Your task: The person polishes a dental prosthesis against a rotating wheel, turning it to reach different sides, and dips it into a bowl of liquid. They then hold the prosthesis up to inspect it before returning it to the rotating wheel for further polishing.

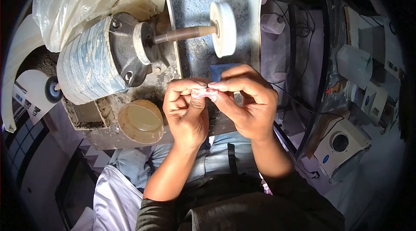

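Note:
A small pink and whitish piece [204, 93] is pinched between the fingertips of both hands, in front of the bench. My left hand [186, 112] grips its left end with thumb and fingers. Its right end is held by my right hand [249, 103], thumb below and index finger above. Just beyond the hands, a white polishing wheel [223, 29] sits on the shaft of a blue-grey motor [91, 60]. The fingers cover part of the piece.
A round bowl of cloudy liquid [141, 122] stands at the bench's front left, below the motor. Plastic sheeting [78, 5] hangs at the upper left. Right of the bench are a black metal frame [323, 57], cables and a beige machine [342, 146].

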A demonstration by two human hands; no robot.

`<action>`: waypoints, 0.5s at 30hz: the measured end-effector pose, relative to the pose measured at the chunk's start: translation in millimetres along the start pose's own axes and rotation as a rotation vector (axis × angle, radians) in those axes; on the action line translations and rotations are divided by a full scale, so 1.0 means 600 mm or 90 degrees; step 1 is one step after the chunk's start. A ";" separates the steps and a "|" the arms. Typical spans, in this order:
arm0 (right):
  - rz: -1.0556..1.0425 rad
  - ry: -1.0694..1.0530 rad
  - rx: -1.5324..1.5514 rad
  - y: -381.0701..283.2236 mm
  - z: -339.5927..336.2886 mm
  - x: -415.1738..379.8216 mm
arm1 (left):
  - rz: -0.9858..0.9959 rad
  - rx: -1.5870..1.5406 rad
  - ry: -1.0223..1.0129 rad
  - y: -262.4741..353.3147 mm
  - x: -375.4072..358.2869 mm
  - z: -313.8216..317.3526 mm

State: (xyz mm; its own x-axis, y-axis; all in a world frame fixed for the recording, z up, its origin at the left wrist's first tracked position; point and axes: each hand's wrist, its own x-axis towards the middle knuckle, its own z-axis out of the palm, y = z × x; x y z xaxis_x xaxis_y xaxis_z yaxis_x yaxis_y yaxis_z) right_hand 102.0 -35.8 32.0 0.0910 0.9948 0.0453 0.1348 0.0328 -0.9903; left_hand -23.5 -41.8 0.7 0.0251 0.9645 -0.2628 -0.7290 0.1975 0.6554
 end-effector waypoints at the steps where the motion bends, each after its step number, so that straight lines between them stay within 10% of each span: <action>1: 0.001 0.000 0.001 0.001 0.001 0.000 | 0.000 0.001 0.001 0.000 -0.001 0.000; 15: -0.053 0.141 -0.087 0.013 0.005 -0.005 | -0.009 0.054 0.014 0.005 0.005 0.028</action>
State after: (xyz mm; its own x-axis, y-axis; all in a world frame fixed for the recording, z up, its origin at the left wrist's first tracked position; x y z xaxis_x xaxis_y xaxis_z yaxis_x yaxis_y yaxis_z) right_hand 99.8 -38.0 23.8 0.2857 0.9433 0.1691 0.2821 0.0859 -0.9555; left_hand -14.2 -35.5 13.7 0.0193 0.9579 -0.2863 -0.6685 0.2253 0.7088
